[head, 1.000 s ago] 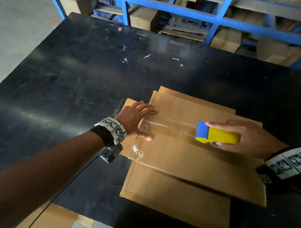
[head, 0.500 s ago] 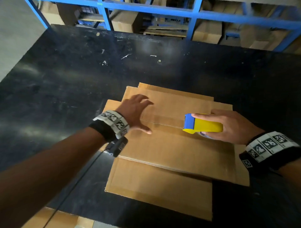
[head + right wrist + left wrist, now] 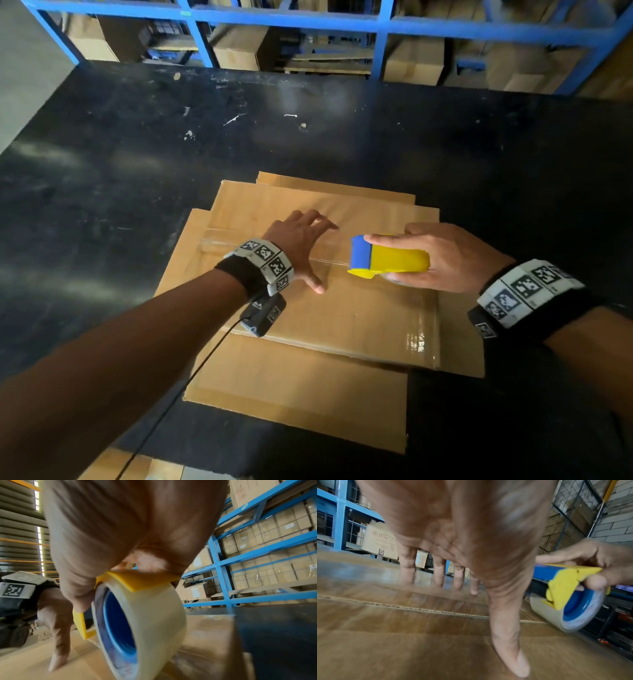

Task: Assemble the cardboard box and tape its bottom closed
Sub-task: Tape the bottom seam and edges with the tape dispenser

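A brown cardboard box (image 3: 359, 315) lies flattened on the black table (image 3: 137, 171), its flaps spread around it. A strip of clear tape (image 3: 219, 241) runs along the middle seam. My left hand (image 3: 301, 243) presses flat on the taped seam, fingers spread and straight (image 3: 436, 572). My right hand (image 3: 445, 260) grips a yellow and blue tape dispenser (image 3: 387, 257) just right of the left hand, its roll of clear tape (image 3: 145, 628) down on the cardboard. In the left wrist view the dispenser (image 3: 565, 585) sits close beside my thumb.
Blue metal racking (image 3: 376, 20) with stacked cardboard cartons (image 3: 239, 48) stands beyond the table's far edge. More cardboard (image 3: 113, 466) shows below the table's near edge. Small white scraps (image 3: 233, 120) dot the dark tabletop behind the box.
My left hand has slid right along the taped seam, from the box's left end toward the dispenser. The view has shifted, and the gap between the hands has narrowed.
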